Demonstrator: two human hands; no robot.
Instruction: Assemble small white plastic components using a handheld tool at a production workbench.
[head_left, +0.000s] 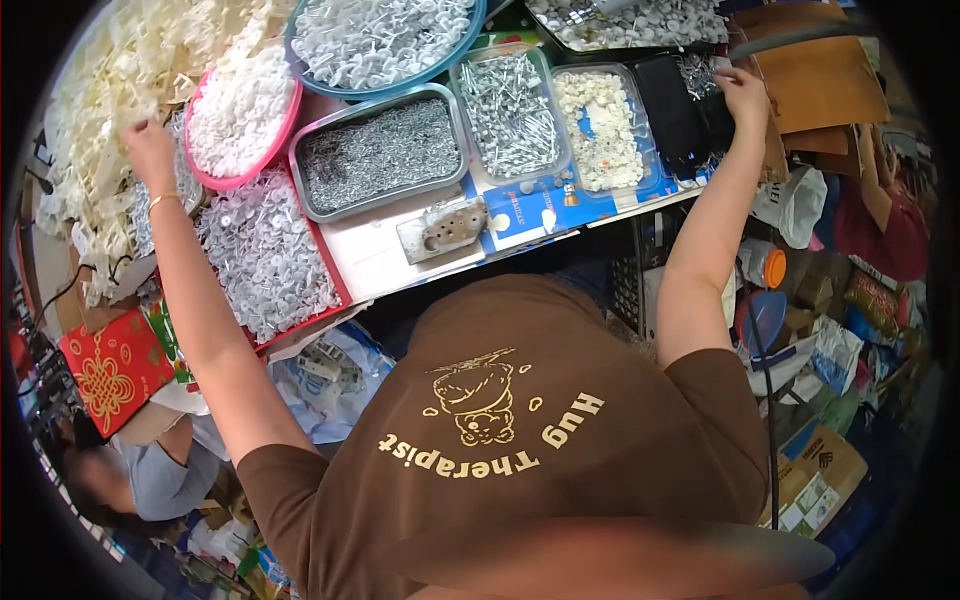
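My left hand (149, 152) is at the far left, its fingers drawn together at the edge of a large heap of cream plastic pieces (95, 85). Anything between those fingertips is too small to make out. Beside that arm lie a pink round tray of small white pieces (236, 125) and a red-edged tray of clear plastic pieces (262, 250). At the right, my right hand (743, 98) has its fingers pinched over small metal parts (697, 72), next to a black box (668, 115). What it grips, if anything, is hidden.
Between my arms stand a metal tray of small metal pieces (380, 155), a clear tub of screw-like parts (508, 115) and a tub of cream pieces (602, 130). A drilled metal block (455, 228) lies at the table's front edge. Other people sit at both sides.
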